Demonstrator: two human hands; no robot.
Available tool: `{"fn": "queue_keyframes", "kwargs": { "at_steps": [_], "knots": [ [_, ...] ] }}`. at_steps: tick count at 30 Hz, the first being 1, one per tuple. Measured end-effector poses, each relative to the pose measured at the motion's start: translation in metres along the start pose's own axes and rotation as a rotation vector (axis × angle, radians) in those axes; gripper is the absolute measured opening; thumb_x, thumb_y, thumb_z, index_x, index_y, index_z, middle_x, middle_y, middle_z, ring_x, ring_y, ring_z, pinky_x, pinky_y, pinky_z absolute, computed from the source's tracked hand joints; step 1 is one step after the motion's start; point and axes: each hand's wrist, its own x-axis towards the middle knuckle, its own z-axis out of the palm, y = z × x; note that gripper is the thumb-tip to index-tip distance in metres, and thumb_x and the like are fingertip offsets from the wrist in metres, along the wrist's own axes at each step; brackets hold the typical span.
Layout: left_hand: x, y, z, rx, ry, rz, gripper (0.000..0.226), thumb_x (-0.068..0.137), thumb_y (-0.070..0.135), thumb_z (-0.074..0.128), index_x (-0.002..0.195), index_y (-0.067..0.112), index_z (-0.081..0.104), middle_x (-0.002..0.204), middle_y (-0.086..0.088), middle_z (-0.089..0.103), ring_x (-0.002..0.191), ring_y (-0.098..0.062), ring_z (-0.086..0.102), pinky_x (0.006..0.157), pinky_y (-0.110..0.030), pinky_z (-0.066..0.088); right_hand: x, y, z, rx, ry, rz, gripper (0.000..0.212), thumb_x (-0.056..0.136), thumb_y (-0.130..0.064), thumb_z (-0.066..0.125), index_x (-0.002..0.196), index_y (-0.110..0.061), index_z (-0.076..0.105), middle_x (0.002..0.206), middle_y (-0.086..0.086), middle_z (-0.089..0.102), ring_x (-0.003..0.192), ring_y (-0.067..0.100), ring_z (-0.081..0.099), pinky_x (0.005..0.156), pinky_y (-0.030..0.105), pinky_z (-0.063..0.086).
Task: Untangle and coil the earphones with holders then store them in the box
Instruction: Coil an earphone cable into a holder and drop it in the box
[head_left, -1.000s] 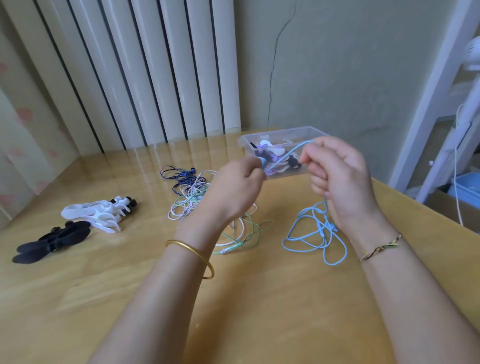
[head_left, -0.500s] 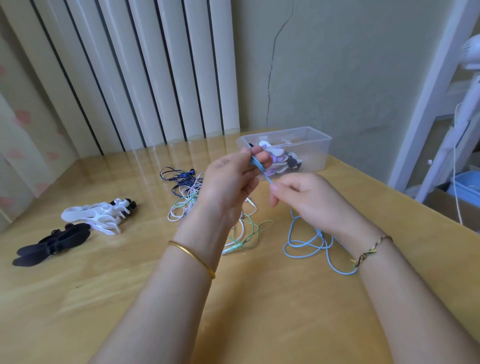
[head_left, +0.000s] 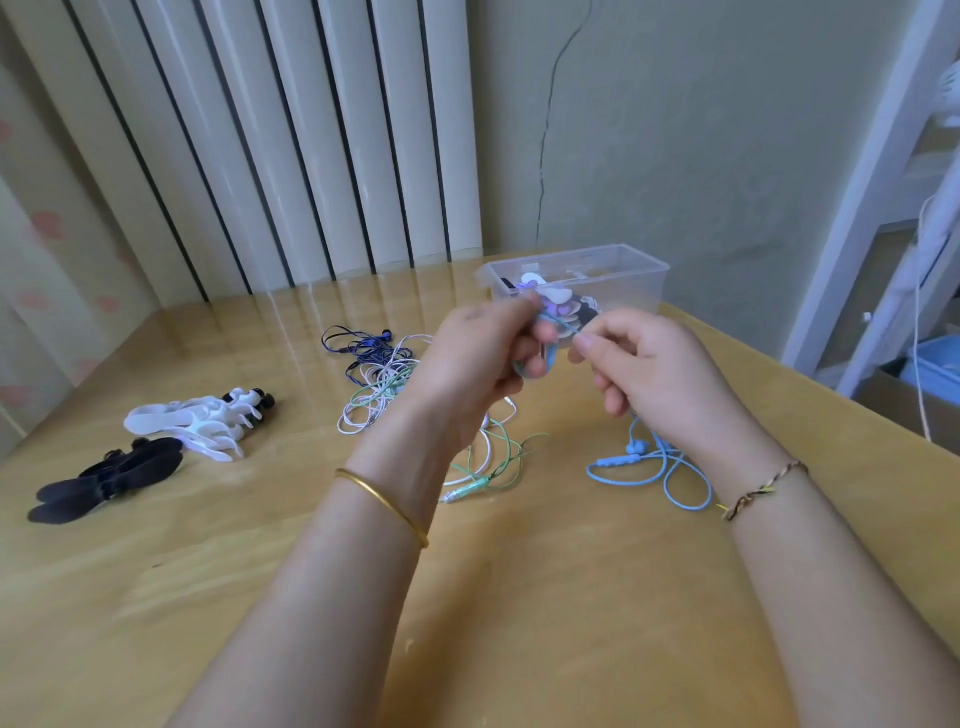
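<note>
My left hand (head_left: 480, 358) grips a small translucent holder (head_left: 540, 364) with light blue cord wound on it, raised above the table. My right hand (head_left: 644, 369) pinches the light blue earphone cord (head_left: 654, 467) close to the holder; the rest of that cord trails down in loose loops on the table under my right wrist. A tangle of white, green and dark blue earphones (head_left: 387, 384) lies behind my left hand. The clear plastic box (head_left: 623, 270) stands just beyond my hands and holds several coiled earphones on holders.
White holders (head_left: 197, 421) and black holders (head_left: 104, 480) lie on the wooden table (head_left: 260, 597) at the left. A green plug (head_left: 465, 488) rests near my left wrist. The table's right edge runs diagonally past a white shelf frame (head_left: 872, 182). The wall is close behind the box.
My right hand dropped from beside the box, then came back up next to the left hand, carrying blue cord round the holder. The loose blue loops on the table shifted.
</note>
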Motion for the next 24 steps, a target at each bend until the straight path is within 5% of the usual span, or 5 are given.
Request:
{"fn": "queue_keyframes", "kwargs": {
  "at_steps": [3, 6, 12, 15, 24],
  "knots": [
    [0.002, 0.006, -0.008, -0.647, -0.021, -0.182, 0.036, 0.099, 0.031, 0.041, 0.069, 0.018, 0.057, 0.045, 0.010, 0.049, 0.049, -0.003, 0.053, 0.057, -0.019, 0.029, -0.001, 0.000, -0.004, 0.054, -0.084, 0.071, 0.015, 0.092, -0.012, 0.057, 0.080, -0.007, 0.065, 0.061, 0.006, 0.056, 0.045, 0.019, 0.054, 0.048, 0.019, 0.043],
    [0.007, 0.003, -0.016, -0.825, 0.060, -0.146, 0.030, 0.100, 0.030, 0.041, 0.089, 0.015, 0.064, 0.075, 0.005, 0.071, 0.069, -0.003, 0.067, 0.062, -0.016, 0.036, -0.005, -0.003, -0.006, 0.118, -0.225, 0.140, 0.011, 0.090, -0.009, 0.060, 0.088, -0.001, 0.066, 0.060, 0.008, 0.060, 0.047, 0.020, 0.059, 0.049, 0.016, 0.044],
    [0.006, -0.014, -0.008, 0.361, 0.130, 0.266, 0.026, 0.087, 0.000, 0.050, 0.092, 0.024, 0.059, 0.106, 0.006, 0.064, 0.086, -0.010, 0.056, 0.076, -0.025, 0.042, -0.007, -0.012, -0.004, 0.160, -0.291, 0.181, 0.008, 0.088, -0.009, 0.059, 0.093, -0.006, 0.065, 0.061, 0.006, 0.058, 0.042, 0.015, 0.047, 0.041, 0.022, 0.039],
    [0.008, -0.020, -0.007, 1.103, 0.137, 0.440, 0.014, 0.086, 0.021, 0.061, 0.097, 0.014, 0.055, 0.105, -0.002, 0.059, 0.094, -0.024, 0.052, 0.082, -0.036, 0.043, -0.003, -0.010, -0.006, 0.298, -0.139, 0.254, 0.011, 0.091, -0.014, 0.055, 0.093, -0.006, 0.062, 0.060, 0.011, 0.058, 0.039, 0.018, 0.050, 0.036, 0.021, 0.036],
    [0.010, -0.015, -0.013, 0.868, 0.319, 0.292, 0.028, 0.090, 0.019, 0.048, 0.065, 0.009, 0.038, 0.060, -0.006, 0.043, 0.065, -0.033, 0.041, 0.053, -0.032, 0.030, 0.002, 0.003, 0.001, 0.145, -0.015, 0.127, 0.031, 0.075, -0.010, 0.076, 0.087, -0.024, 0.051, 0.070, 0.002, 0.056, 0.046, 0.000, 0.044, 0.046, 0.010, 0.034]
  ]
}}
